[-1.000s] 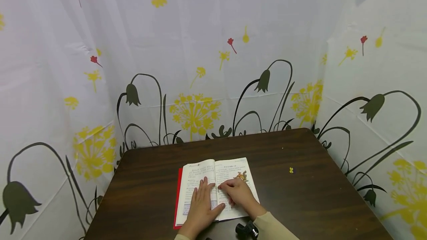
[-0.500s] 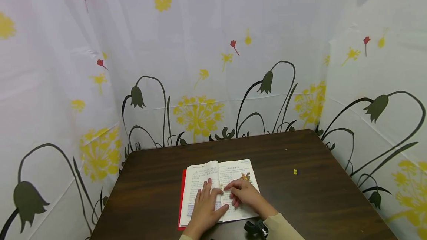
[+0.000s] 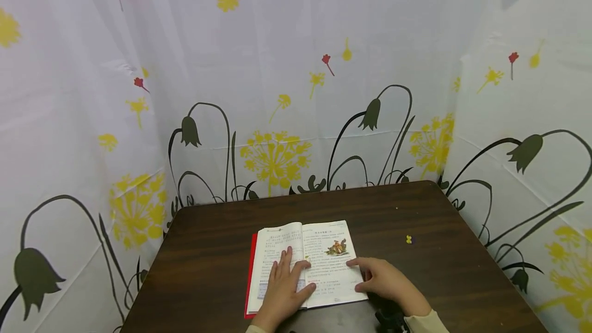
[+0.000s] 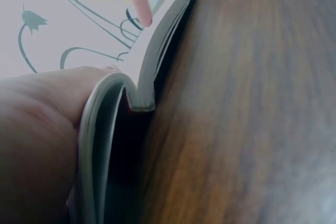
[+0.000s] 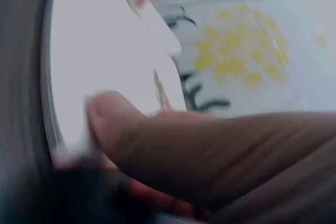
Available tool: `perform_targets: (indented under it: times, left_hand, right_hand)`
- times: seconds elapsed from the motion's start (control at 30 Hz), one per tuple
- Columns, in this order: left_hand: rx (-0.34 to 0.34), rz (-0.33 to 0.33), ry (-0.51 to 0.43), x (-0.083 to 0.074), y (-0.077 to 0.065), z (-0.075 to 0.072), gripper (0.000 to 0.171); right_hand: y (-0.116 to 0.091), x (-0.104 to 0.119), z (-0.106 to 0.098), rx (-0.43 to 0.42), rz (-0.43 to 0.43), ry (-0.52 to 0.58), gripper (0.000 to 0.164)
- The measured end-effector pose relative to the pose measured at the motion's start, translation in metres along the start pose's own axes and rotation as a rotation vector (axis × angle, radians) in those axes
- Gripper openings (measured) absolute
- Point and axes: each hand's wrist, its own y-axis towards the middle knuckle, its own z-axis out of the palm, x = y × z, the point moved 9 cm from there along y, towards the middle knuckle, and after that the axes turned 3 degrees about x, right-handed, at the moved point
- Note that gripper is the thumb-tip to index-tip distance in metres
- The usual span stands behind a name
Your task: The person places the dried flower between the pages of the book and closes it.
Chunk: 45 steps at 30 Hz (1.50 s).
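A book [image 3: 326,276] with a red cover edge [image 3: 250,276] lies spread on the dark wooden table, its pages full of small print. My left hand [image 3: 285,287] rests on the left page, fingers spread and index tip near the gutter. At the right page's outer edge is my right hand [image 3: 388,279], thumb and index finger apart with no thing between them; its other fingers are mostly hidden. In the left wrist view the book's lower edge [image 4: 142,95] curves beside the hand. The right wrist view shows the thumb [image 5: 118,119] over the blurred white page [image 5: 100,45].
A small yellow and dark object [image 3: 409,239] sits on the table [image 3: 444,271] right of the book. Beneath my right wrist is a black device [image 3: 390,320]. A white curtain [image 3: 277,66] printed with flowers hangs behind the table.
My right hand has moved right, from near the gutter to the right page's outer edge, uncovering the coloured picture and more print. The left hand stays on the left page.
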Motion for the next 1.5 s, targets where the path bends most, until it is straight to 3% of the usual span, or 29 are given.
perform_targets:
  times: [0.1, 0.23, 0.47, 0.63, 0.8, 1.07, 1.3, 1.43, 1.5]
  left_hand:
    - [0.001, 0.002, 0.015, 0.002, -0.001, -0.001, 0.051]
    - [0.000, -0.002, 0.031, 0.005, -0.002, -0.002, 0.056]
    - [0.024, 0.021, 0.037, 0.001, -0.001, 0.000, 0.070]
    - [0.025, -0.007, 0.039, 0.004, -0.001, 0.001, 0.087]
    - [0.035, -0.029, 0.042, 0.007, -0.004, 0.002, 0.092]
    - [0.042, -0.056, 0.056, 0.009, -0.002, 0.005, 0.110]
    - [0.049, -0.063, 0.069, 0.008, 0.001, 0.006, 0.112]
    - [0.054, -0.063, 0.066, 0.007, 0.003, 0.007, 0.111]
    - [0.053, -0.060, 0.059, 0.006, 0.003, 0.007, 0.111]
  right_hand:
    - [-0.005, -0.012, -0.003, 0.042, 0.011, 0.086, 0.058]
    - [-0.008, -0.012, -0.002, 0.078, -0.029, 0.149, 0.056]
    - [-0.016, -0.008, -0.003, 0.116, -0.068, 0.171, 0.060]
    - [-0.013, -0.009, -0.002, 0.116, -0.062, 0.134, 0.061]
    - [-0.010, -0.008, 0.002, 0.115, -0.036, 0.118, 0.059]
    - [-0.009, -0.008, 0.000, 0.067, -0.021, 0.090, 0.050]
    - [-0.001, -0.017, -0.003, -0.065, 0.010, 0.055, 0.029]
    - [0.000, -0.018, -0.009, -0.181, -0.062, 0.054, 0.021]
    - [-0.001, -0.018, -0.012, -0.234, -0.110, 0.116, 0.022]
